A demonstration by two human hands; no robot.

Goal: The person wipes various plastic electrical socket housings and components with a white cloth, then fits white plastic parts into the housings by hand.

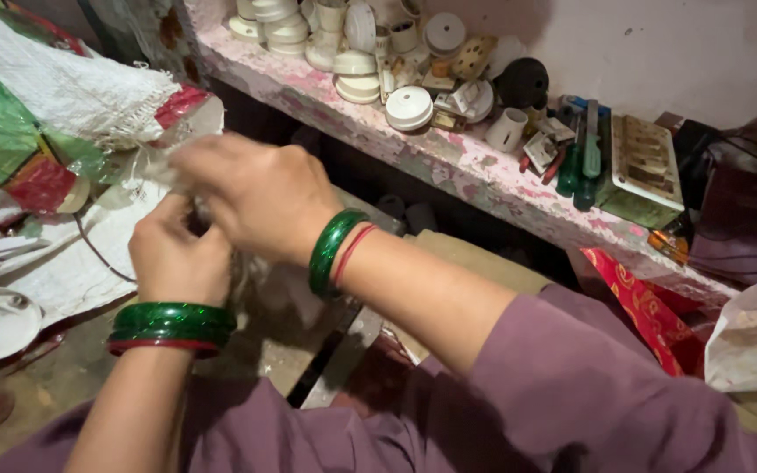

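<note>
Below the pink shelf (449, 162):
Left hand (177, 254): fingers closed on a clear plastic bag (146, 166).
Right hand (260, 197): curled over the bag's top, touching it.
Bag: beside the woven sack (54, 88).

Green glass bangles (333, 250) edged with thin red ones ringed both wrists above mauve sleeves (571, 385), the woven sack (63, 88) was white with green and red print, and the shelf (449, 162) — mottled pink, flaking — carried white ceramic fittings (409, 108).
</note>
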